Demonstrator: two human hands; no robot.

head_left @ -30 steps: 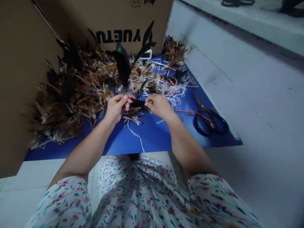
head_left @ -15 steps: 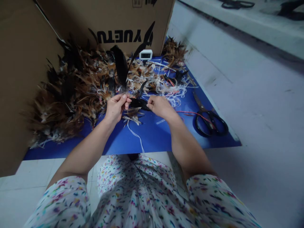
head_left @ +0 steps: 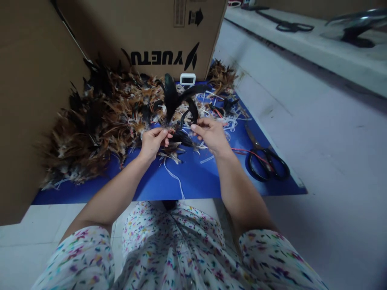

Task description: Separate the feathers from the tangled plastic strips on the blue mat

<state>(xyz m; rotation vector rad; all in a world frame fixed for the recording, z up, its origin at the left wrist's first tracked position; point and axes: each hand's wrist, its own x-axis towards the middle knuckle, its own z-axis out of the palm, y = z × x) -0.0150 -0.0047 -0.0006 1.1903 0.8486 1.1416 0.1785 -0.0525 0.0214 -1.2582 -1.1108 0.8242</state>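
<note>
A: Where are the dark feathers (head_left: 171, 100)?
B: Above the middle of the table (head_left: 201, 183), back from its near edge, rising from the left hand (head_left: 156, 141). That grip has thumb and fingertips pressed together, pinching them low at the quill ends.
A: And the right hand (head_left: 211, 133)?
B: Just beside it, its grip pinching, as far as I can tell, the foot of a curved black feather (head_left: 192, 108). The fingers hide the exact contact.
A: How would these handle?
B: Nearly weightless, I'd judge. The shafts should be springy, the vanes soft, sleek and easily creased or split. I'd take hold at the quill ends, lightly, and leave the blades alone, since those could slip or ruffle.
A: What lies around?
B: A heap of brown feathers (head_left: 113, 121) covers much of the table's left side. White ribbons (head_left: 232, 123) tangle toward the right edge. Scissors (head_left: 267, 154) rest toward the near right corner, with a red cord (head_left: 242, 150) running onto them. At the far edge a small white display (head_left: 188, 79) stands before a cardboard box (head_left: 136, 28).
</note>
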